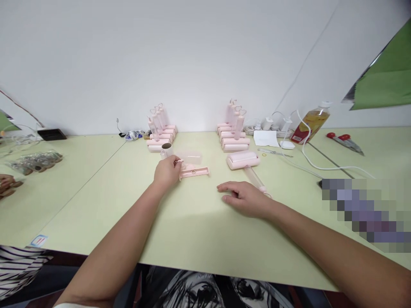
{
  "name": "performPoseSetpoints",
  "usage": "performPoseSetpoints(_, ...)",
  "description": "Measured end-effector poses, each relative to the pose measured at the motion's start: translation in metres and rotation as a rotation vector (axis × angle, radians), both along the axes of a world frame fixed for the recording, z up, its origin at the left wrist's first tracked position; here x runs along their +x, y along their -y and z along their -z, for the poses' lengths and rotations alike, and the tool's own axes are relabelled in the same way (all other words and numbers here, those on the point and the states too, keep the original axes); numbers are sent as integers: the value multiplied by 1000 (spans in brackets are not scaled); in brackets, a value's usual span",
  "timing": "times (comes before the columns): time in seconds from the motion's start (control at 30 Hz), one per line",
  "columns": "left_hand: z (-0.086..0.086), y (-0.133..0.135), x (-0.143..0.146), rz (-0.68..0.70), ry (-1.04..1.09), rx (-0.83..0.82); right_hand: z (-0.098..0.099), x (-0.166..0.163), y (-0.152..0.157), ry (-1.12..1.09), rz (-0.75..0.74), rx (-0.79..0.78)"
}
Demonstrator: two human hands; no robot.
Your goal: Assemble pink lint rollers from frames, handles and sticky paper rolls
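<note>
My left hand [167,173] is closed, its thumb and fingertips pinching a small pink plastic part [180,162]. Just right of these fingers lies a long pink plastic bracket [195,172] with upturned ends. Behind it is a translucent pale pink cover [192,158]. A white adhesive roll [167,149] with a brown core stands beyond the left hand. My right hand [245,198] hovers low over or rests on the table, thumb and forefinger apart, holding nothing. Close beyond it, a pink lint roller [243,160] lies with its clear handle [254,178] toward me.
Two rows of pink lint rollers, left [160,139] and right [236,141], stand by the wall. Farther right are a drink bottle [311,123], white chargers with cables [285,124], tweezers [275,152] and red-handled pliers [345,141]. Another person's hand [8,184] shows at far left.
</note>
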State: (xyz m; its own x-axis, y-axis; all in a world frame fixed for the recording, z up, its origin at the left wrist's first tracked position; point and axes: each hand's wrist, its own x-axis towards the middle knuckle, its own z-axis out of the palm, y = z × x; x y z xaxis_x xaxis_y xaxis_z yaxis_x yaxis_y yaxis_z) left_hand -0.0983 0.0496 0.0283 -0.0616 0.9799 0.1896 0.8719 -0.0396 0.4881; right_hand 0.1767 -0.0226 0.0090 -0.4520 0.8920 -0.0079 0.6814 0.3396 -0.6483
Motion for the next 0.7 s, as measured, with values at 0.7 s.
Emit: performPoseSetpoints(0.7, -10, 17, 8, 159, -30, -93, 1, -1, 0, -15, -15, 0)
